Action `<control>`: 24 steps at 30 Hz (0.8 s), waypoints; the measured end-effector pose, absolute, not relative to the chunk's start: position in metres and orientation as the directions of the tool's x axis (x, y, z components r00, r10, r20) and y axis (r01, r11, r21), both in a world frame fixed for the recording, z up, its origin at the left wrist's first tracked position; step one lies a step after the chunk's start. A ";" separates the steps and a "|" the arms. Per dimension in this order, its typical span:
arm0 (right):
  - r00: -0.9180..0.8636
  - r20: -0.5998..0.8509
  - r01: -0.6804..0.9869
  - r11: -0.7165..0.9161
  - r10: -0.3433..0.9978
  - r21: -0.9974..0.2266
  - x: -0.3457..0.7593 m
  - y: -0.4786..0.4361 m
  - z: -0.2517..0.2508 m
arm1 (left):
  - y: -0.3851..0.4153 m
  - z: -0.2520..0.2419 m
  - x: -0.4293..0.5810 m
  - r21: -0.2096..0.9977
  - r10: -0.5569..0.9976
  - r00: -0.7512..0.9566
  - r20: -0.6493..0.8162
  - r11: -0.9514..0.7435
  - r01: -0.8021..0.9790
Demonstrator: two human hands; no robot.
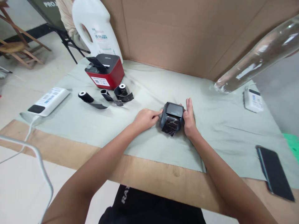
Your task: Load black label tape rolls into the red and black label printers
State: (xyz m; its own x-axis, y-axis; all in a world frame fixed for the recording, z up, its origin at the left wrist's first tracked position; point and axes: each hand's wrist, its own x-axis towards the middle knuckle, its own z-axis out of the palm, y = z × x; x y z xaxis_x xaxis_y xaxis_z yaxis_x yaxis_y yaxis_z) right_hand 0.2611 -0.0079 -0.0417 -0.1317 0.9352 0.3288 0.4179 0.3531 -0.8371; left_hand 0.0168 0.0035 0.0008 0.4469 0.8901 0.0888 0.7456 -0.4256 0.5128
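Note:
A small dark portable printer (pixel 174 109) sits on the pale green cloth, with a crinkled, shiny black strip (pixel 171 125) hanging from its front. My left hand (pixel 146 119) presses a straight index finger against the printer's left side, its other fingers curled in. On the opposite side, my right hand (pixel 189 120) has its thumb side against the casing. Some of its fingers stretch up and away, and one fingertip shows at the printer's far corner. The printer is braced between both hands; its underside is hidden.
Several black ribbon rolls (pixel 87 97) lie left, before a red and black box-shaped machine (pixel 112 70) and a white jug (pixel 100 28). A white power bank (pixel 49 101) with a cable is far left. Right are a phone (pixel 275 172), a white device (pixel 253 100) and a clear plastic tube (pixel 257 59). Cardboard (pixel 177 34) stands behind.

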 end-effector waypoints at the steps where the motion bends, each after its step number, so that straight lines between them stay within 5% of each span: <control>1: -0.126 0.328 0.427 0.350 0.936 -0.834 0.261 -0.008 -0.042 | 0.004 0.000 0.016 0.560 0.904 0.418 0.087 -0.391 0.730; 6: -0.090 0.333 0.445 0.337 0.939 -0.830 0.263 -0.007 -0.041 | 0.005 -0.004 0.014 0.698 0.924 0.374 0.080 -0.320 0.641; 24: 0.015 0.311 0.392 0.280 0.950 -0.876 0.258 -0.005 -0.039 | 0.009 -0.011 0.020 0.838 0.885 0.411 0.216 -0.385 0.388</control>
